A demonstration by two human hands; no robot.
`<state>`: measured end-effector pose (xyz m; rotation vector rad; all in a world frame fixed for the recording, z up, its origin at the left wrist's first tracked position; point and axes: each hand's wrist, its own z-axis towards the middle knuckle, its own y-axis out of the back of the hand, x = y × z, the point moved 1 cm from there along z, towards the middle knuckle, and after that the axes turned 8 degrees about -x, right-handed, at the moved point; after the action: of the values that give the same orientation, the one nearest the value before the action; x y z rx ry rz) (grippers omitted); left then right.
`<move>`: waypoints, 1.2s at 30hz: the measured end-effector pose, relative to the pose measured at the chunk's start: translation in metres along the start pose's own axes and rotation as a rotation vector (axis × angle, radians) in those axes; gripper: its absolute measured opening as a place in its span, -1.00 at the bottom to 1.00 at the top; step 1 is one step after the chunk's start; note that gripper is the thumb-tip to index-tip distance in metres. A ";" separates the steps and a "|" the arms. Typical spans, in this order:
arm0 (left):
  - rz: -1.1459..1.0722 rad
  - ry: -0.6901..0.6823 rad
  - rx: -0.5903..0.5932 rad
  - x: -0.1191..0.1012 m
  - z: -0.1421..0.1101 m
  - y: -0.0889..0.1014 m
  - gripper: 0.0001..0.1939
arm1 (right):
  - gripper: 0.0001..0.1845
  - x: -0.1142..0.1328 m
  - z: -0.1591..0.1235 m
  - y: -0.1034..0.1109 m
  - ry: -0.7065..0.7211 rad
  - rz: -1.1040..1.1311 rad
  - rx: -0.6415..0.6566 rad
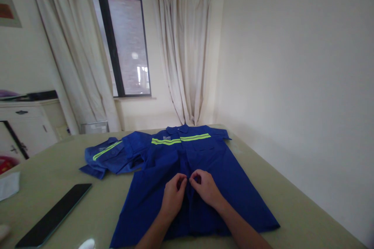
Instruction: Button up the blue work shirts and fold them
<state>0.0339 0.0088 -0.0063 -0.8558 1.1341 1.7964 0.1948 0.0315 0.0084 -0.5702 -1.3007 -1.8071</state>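
Observation:
A dark blue short-sleeved work shirt [233, 186] lies spread on the table, its collar at the far end and yellow-green reflective stripes across the chest. Over the middle of its front, my left hand [175, 190] pinches the cloth along the front opening. My right hand [206, 186] pinches the opposite side of that opening, a small gap from the left. Any button between the fingertips is too small to make out. Beside the shirt's left sleeve side lies a second blue shirt [112, 157], bunched up, with a similar stripe.
The pale green table [108, 202] runs up to a white wall on the right. A long black flat object [55, 216] lies at left, near a white paper or cloth [9, 186]. A white rounded object [87, 244] sits at the near edge. Curtains [187, 46] hang behind.

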 end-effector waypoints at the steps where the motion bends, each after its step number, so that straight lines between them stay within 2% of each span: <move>1: -0.019 -0.022 -0.005 0.001 0.000 0.000 -0.71 | -0.90 0.000 0.000 0.000 -0.016 0.016 -0.003; 6: -0.028 -0.078 -0.003 0.003 0.001 -0.001 -0.71 | -0.86 -0.005 0.002 0.000 -0.064 0.076 -0.022; 13: 0.036 0.042 0.011 0.005 0.002 0.000 -0.78 | -0.88 -0.011 0.007 0.008 -0.019 0.185 0.155; 19: 0.017 0.056 0.036 0.005 0.003 0.000 -0.75 | -0.89 -0.011 0.004 0.005 0.032 0.164 0.103; 28: -0.005 0.060 0.025 -0.004 0.004 0.001 -0.73 | -0.92 -0.010 0.001 0.000 0.079 0.010 0.040; 36: 0.140 0.027 0.000 0.001 0.005 0.002 -0.82 | -0.91 -0.004 0.002 0.003 0.109 -0.064 0.056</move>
<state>0.0314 0.0134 -0.0051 -0.8206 1.2373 1.9035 0.1995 0.0345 0.0077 -0.3977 -1.3037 -1.8212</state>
